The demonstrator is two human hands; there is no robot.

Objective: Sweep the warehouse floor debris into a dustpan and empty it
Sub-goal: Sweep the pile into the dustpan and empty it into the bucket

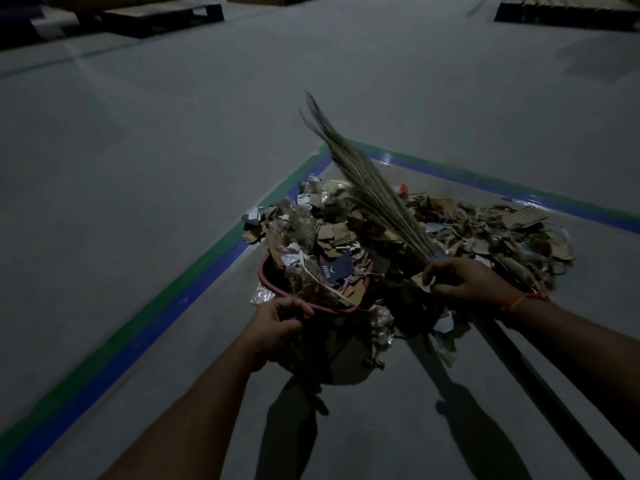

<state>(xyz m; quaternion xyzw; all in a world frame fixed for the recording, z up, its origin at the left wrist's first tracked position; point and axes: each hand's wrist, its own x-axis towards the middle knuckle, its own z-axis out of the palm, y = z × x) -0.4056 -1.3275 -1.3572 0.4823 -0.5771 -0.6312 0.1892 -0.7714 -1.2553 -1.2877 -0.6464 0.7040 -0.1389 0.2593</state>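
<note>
A red basin-like dustpan [265,271] sits low in the middle, heaped with cardboard scraps, paper and plastic film. My left hand [277,317] grips its near rim. A large debris pile [485,233] of torn cardboard and wrappers spreads over the floor to the right of it. A grass broom [367,188] points up and away over the pile, its bristles fanning toward the top. My right hand [467,280] holds the broom near its blue binding and pinches a cardboard scrap with the fingertips. The broom's dark handle runs down to the lower right.
Green and blue floor tape [166,306] marks a corner around the pile. Dark pallets [162,15] with boxes stand at the far left, and another pallet [568,12] stands at the far right. Grey floor stretches between them. The light is dim.
</note>
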